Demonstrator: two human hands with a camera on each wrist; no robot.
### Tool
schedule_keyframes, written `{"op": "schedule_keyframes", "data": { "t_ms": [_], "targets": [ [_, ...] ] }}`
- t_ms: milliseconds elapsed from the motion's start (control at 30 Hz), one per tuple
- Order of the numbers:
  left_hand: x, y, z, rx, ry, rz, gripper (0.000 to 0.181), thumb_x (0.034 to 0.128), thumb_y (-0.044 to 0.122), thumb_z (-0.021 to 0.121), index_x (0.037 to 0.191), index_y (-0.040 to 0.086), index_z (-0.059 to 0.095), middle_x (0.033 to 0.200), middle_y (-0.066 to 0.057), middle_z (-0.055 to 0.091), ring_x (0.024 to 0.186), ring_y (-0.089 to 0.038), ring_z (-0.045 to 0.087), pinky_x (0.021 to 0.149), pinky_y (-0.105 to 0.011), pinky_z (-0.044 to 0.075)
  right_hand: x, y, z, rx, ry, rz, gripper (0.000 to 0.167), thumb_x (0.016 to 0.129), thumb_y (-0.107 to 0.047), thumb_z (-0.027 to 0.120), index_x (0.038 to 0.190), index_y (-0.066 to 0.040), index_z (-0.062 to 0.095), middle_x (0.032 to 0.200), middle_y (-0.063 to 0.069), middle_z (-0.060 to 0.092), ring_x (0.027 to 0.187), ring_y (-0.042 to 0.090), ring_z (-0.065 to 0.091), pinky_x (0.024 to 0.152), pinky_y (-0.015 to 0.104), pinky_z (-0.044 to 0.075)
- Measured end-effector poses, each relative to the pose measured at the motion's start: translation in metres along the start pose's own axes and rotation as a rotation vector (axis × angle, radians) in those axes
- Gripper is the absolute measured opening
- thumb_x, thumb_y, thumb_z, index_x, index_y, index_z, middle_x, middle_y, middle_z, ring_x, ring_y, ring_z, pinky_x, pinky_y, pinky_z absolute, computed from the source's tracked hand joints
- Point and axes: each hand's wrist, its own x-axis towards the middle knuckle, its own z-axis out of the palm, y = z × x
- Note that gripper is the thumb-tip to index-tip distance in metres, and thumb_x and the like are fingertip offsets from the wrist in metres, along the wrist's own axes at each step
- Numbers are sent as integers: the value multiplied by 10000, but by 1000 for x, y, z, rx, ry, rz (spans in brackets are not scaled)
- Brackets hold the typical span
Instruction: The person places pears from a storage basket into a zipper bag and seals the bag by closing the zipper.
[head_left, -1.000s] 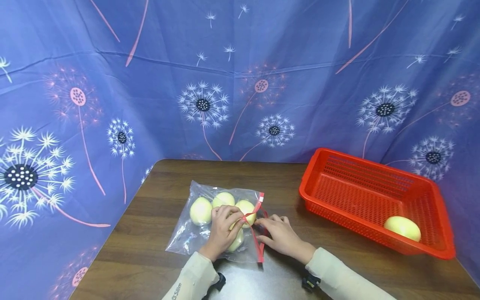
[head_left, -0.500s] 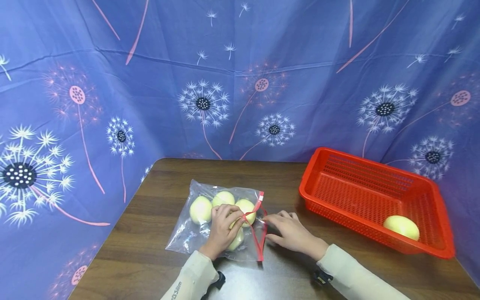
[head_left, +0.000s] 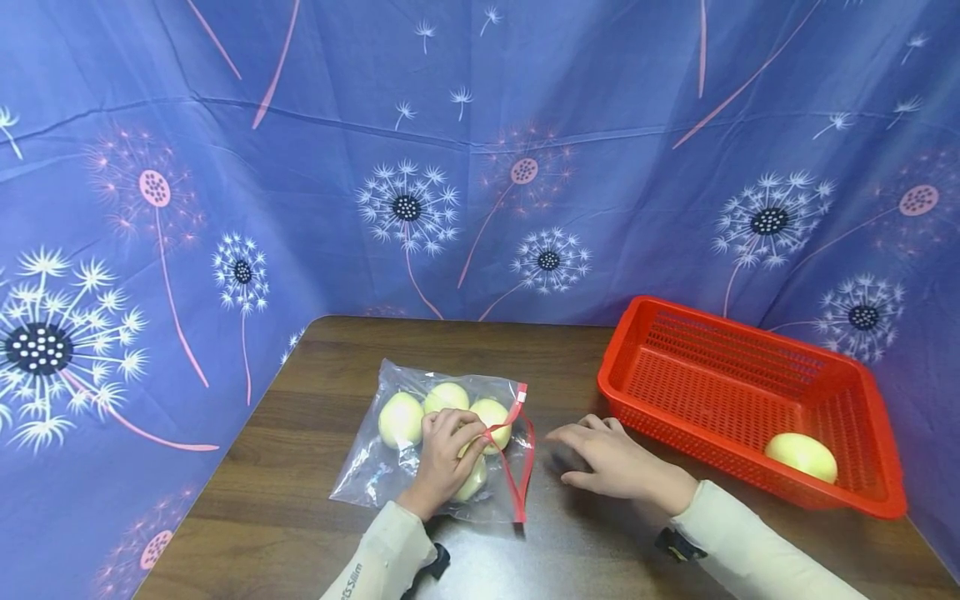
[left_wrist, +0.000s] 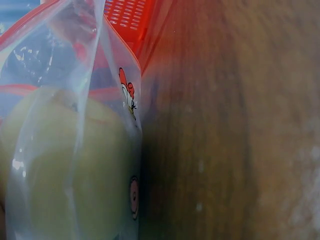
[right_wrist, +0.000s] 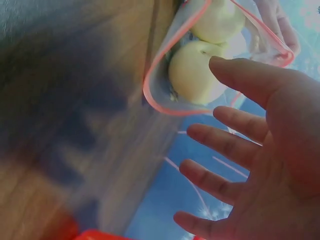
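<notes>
A clear zip bag (head_left: 363, 471) with a red zip edge lies on the table, holding several pale yellow-green fruits (head_left: 401, 420) that look like apples. My left hand (head_left: 447, 450) pinches the upper lip of the bag between thumb and fingers, over the fruits. The bag's mouth gapes toward the right; in the right wrist view its red rim (right_wrist: 159, 105) frames two fruits. My right hand (head_left: 618, 462) hovers right of the mouth, apart from it, fingers spread and holding nothing. In the left wrist view, a fruit (left_wrist: 65, 165) shows through the plastic; the left fingers are mostly hidden.
A red perforated plastic basket (head_left: 697, 457) stands at the right of the wooden table (head_left: 285, 467). One similar fruit (head_left: 801, 457) lies in its near right corner. A blue dandelion-print cloth (head_left: 465, 250) hangs behind and to the left.
My right hand has moved away from the bag's red mouth, rightward toward the basket. The left hand has stayed in place on the bag lip.
</notes>
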Motion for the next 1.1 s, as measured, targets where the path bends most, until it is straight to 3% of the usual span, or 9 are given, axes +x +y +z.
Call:
{"op": "schedule_keyframes", "data": {
  "t_ms": [300, 567, 1100],
  "targets": [
    [-1, -1, 0, 1, 7, 0, 325, 1033, 402, 498, 888, 169, 671, 916, 11, 632, 861, -190, 590, 800, -438, 323, -8, 3, -18, -35, 2, 6, 515, 821, -260, 809, 1278, -122, 615, 1245, 6, 650, 1076, 233, 530, 838, 481, 358],
    [0, 0, 0, -1, 6, 3, 325, 1035, 400, 495, 889, 169, 670, 919, 10, 629, 868, -192, 588, 809, -441, 317, -18, 9, -34, -48, 50, 9, 544, 790, -253, 834, 1276, -154, 612, 1243, -26, 640, 1101, 249, 528, 877, 535, 349],
    [0, -1, 0, -2, 3, -2, 319, 1034, 394, 500, 888, 168, 671, 922, 11, 628, 866, -187, 588, 800, -441, 321, -41, 31, -67, -91, 105, 45, 589, 777, -300, 847, 1301, -177, 608, 1294, 38, 627, 1137, 295, 499, 868, 561, 308]
  ]
}}
